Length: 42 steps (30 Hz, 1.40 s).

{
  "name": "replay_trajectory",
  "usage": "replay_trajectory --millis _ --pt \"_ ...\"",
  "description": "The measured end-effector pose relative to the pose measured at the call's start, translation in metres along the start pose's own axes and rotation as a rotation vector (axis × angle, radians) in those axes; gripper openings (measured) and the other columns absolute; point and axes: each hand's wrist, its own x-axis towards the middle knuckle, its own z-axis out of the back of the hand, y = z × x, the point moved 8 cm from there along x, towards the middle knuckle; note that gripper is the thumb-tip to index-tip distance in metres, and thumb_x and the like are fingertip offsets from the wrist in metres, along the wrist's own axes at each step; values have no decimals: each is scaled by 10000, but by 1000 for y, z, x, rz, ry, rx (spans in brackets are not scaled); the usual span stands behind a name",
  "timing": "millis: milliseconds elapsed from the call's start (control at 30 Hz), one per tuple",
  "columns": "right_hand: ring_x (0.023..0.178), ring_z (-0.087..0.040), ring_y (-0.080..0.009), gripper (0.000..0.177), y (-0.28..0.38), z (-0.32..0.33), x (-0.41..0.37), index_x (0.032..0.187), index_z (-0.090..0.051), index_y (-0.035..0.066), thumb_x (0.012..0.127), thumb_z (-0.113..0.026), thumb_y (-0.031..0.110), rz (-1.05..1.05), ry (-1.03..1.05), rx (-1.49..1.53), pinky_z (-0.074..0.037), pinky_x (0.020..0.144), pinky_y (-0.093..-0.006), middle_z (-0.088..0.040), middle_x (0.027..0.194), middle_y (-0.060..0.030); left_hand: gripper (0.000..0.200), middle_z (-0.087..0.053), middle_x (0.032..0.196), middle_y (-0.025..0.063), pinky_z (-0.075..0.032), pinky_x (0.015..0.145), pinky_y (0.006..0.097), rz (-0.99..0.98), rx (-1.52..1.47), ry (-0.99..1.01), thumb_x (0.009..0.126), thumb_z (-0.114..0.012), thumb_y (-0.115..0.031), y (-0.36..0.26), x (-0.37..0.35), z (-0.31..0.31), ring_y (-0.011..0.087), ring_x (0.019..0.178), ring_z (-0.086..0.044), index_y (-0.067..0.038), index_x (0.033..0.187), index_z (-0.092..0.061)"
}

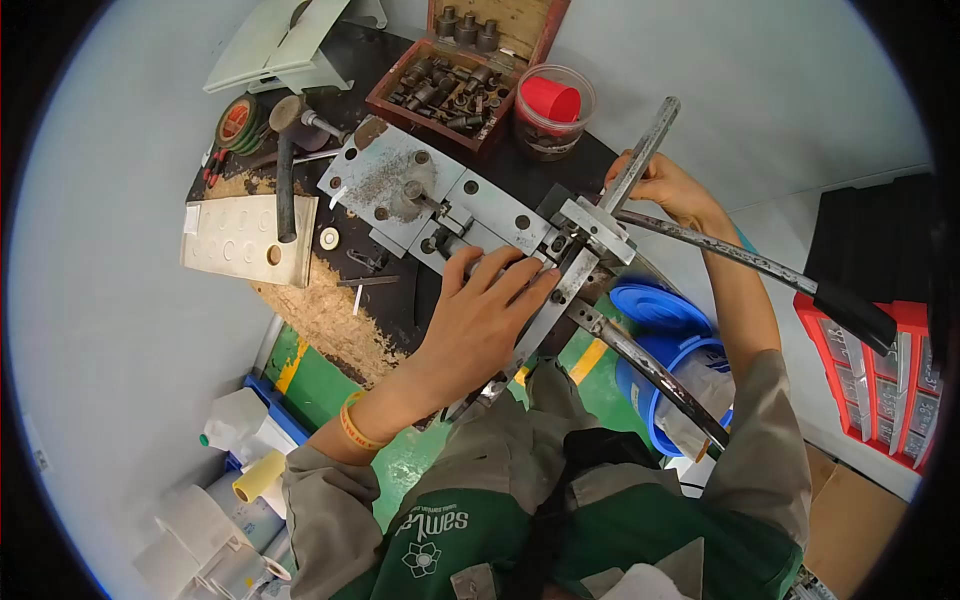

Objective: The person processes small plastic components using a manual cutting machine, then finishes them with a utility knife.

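A grey metal hand press with long lever arms (pixel 585 235) is mounted on the dark workbench. My left hand (pixel 478 318) rests over its body, fingers spread and slightly bent across the metal near the slide. What lies under the palm is hidden. On the far side of the press, my right hand (pixel 668 190) is closed with bent fingers beside the upright lever bar. The bar partly covers its fingertips, so what they pinch cannot be made out. A flat steel plate with holes (pixel 470 185) extends left from the press, with dark metal filings (pixel 395 180) scattered on it.
Behind the plate are a wooden box of metal tooling (pixel 450 90) and a clear tub with a red piece (pixel 550 100). A mallet (pixel 287 180) and a cream perforated board (pixel 240 240) lie left. A blue bin (pixel 650 385) and red drawer cabinet (pixel 870 380) stand right.
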Motion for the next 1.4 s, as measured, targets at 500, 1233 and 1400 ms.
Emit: replay_trajectory --millis 500,1233,1400 --pt "932 -614 -152 248 -6 3 -11 1084 -566 13 879 -610 145 -16 -128 101 -520 821 -291 -619 996 -70 523 -538 1172 37 -200 1057 505 -89 177 40 747 -566 24 0 13 -10 235 1211 -462 -116 1251 -588" --pt "843 -629 -173 202 -19 7 -14 992 -496 -49 953 -550 142 -93 -326 182 -590 782 -298 -581 929 -106 546 -487 1199 58 -213 1040 484 -129 188 68 755 -569 2 5 21 -18 238 1213 -432 -117 1288 -572" --pt "876 -605 -159 233 -13 5 -18 1041 -521 -43 969 -528 177 -162 -318 134 -587 760 -292 -581 971 -116 528 -485 1180 55 -215 1036 481 -129 167 63 765 -562 -7 6 22 -18 232 1213 -432 -114 1281 -580"
